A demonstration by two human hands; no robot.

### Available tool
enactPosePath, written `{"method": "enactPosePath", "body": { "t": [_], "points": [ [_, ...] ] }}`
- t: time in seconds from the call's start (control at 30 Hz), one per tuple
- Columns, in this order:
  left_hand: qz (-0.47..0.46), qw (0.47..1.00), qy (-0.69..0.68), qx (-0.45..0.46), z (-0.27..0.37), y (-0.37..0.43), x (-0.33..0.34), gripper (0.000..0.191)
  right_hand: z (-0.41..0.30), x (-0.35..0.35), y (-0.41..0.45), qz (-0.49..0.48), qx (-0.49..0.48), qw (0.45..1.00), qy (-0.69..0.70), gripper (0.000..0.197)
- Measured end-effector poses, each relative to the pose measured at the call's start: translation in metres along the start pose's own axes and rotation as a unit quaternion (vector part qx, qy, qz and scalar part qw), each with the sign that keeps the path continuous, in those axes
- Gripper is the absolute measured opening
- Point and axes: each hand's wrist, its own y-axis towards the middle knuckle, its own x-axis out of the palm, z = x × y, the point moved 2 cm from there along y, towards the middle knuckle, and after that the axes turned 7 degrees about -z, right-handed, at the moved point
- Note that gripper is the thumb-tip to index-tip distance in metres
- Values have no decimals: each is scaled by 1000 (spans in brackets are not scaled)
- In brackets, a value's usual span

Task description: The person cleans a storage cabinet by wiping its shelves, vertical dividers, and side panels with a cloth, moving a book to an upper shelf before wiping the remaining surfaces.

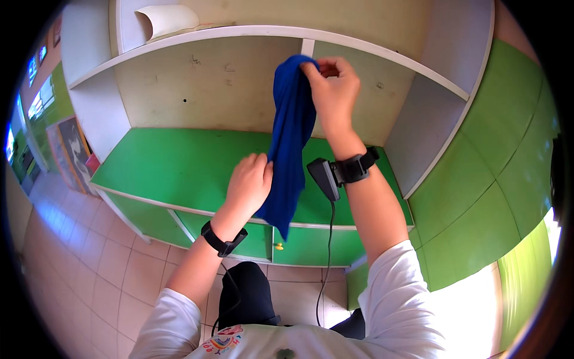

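Observation:
A blue cloth (pixel 291 121) hangs in loose lengthwise folds in front of a cabinet. My right hand (pixel 334 85) pinches its upper end between thumb and fingers, just below the upper shelf's edge. Lower down, my left hand (pixel 252 179) grips the cloth's left side with curled fingers. The free lower end comes to a point and overlaps the front edge of the green cabinet top (pixel 188 166) in the view. Black straps with small devices and cables are around both wrists.
Above runs a white-edged shelf (pixel 269 30) with a curled white sheet (pixel 172 20) on it. Green doors with a yellow knob (pixel 279 246) are below. Green padded panels (pixel 475 188) flank the right side. A framed picture (pixel 71 155) leans at the left, over a tiled floor (pixel 107 256).

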Motion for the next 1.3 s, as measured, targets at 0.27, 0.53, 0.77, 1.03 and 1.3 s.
{"method": "enactPosePath", "body": {
  "t": [0.27,0.53,0.77,1.03,1.3],
  "points": [
    [20,996,-44,-75,-56,-5,3,15,35,-2,-66,-91,128,987,29,18],
    [150,971,-173,75,7,80,-34,18,38,-10,-93,-147,105,981,-70,16],
    [231,899,-350,123,49,170,-61,21,2,7,5,-27,-12,999,29,16],
    [134,936,-326,23,20,88,0,25,42,-13,-82,-107,83,991,-20,16],
    [-57,956,-258,-131,-31,3,65,27,86,-23,-198,-231,207,948,-74,16]
  ]
}}
